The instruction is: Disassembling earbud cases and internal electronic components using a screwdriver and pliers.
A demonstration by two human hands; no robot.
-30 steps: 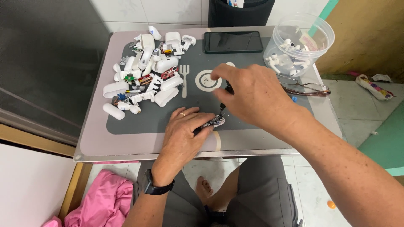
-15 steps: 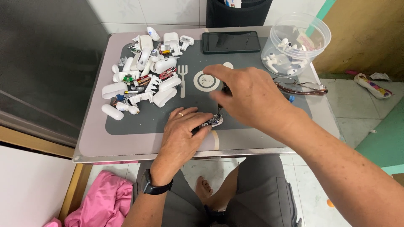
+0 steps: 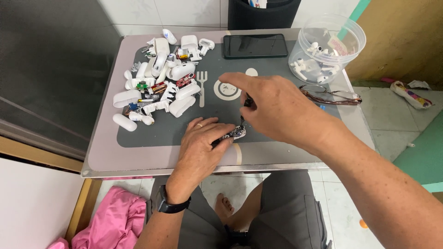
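Little has shifted since a moment ago: both hands stay over the small circuit board (image 3: 234, 134), the right hand (image 3: 277, 108) a touch lower. On the near edge of the grey mat (image 3: 152, 136), the left hand (image 3: 200, 147) pinches the board flat; the right grips a thin dark tool (image 3: 245, 105), tip down on it. Work looks midway. Beyond the mat's left part, opened white earbud cases (image 3: 159, 85) lie heaped; farther, a phone (image 3: 255, 45) and a tub of earbuds (image 3: 326, 46).

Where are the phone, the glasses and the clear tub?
phone (image 3: 255, 46): head view, middle of its dark screen.
glasses (image 3: 330, 95): head view, on the near lens.
clear tub (image 3: 353, 46): head view, on its right wall.
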